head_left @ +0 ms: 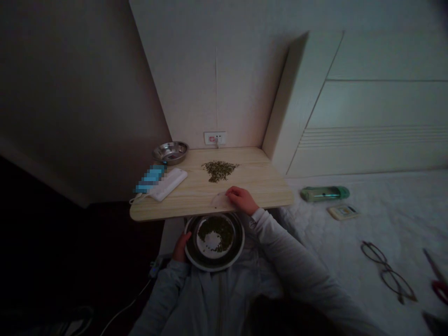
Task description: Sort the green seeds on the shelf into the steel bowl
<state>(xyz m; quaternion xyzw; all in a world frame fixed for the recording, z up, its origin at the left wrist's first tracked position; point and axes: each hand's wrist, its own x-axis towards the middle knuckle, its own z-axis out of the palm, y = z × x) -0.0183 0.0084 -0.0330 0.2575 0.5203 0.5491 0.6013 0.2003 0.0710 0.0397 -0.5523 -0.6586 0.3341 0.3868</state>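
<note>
My left hand point(181, 247) grips the left rim of a round dark bowl with a pale rim point(239, 249), held just below the table's front edge, over my lap. Small dark green bits point(224, 227) lie in a ring on the bowl's pale bottom. Over the table's front edge, my right hand point(242, 199) is closed on a thin, pale, see-through piece point(220, 200) that lies against the wood; its exact kind cannot be made out. Farther back on the table a loose pile of similar green bits point(220, 170) is spread out.
The small wooden table point(255, 175) bears a metal bowl point(171, 152), a phone point(150, 179) and a white power bank-like block point(168, 184) at its left. A wall socket point(215, 137) is behind. On the bed are a green bottle point(324, 193), eyeglasses point(387, 270) and scissors point(439, 287).
</note>
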